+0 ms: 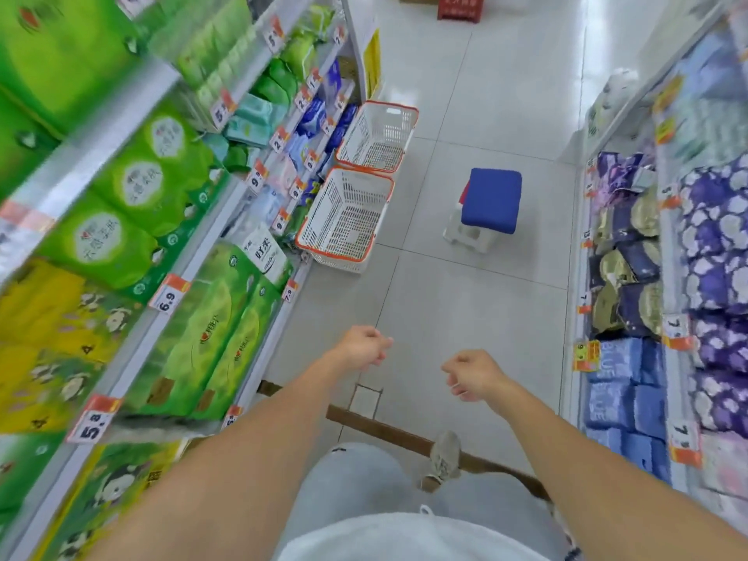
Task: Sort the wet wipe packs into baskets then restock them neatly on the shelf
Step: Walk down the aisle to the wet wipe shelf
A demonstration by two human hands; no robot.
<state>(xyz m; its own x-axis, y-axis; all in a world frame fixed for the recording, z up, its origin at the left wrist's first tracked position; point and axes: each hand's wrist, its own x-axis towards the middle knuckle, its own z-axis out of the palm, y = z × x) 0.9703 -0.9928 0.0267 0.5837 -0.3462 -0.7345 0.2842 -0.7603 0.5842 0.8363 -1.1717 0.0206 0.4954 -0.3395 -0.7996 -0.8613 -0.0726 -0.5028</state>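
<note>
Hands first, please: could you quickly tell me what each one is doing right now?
Left hand: fingers loosely curled, holding nothing.
Right hand: fingers loosely curled, holding nothing.

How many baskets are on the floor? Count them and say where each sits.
2. The near basket sits on the floor against the left shelving; the far basket sits just beyond it, touching it. Both look empty. Others may lie outside the view.

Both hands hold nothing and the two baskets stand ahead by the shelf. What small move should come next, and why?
Probably step forward toward the nearer basket and reach the left hand to its rim. Both baskets, this one and the farther basket, look empty on the floor, and the right hand also holds nothing, so no wet wipe pack can be sorted from here yet.
</note>
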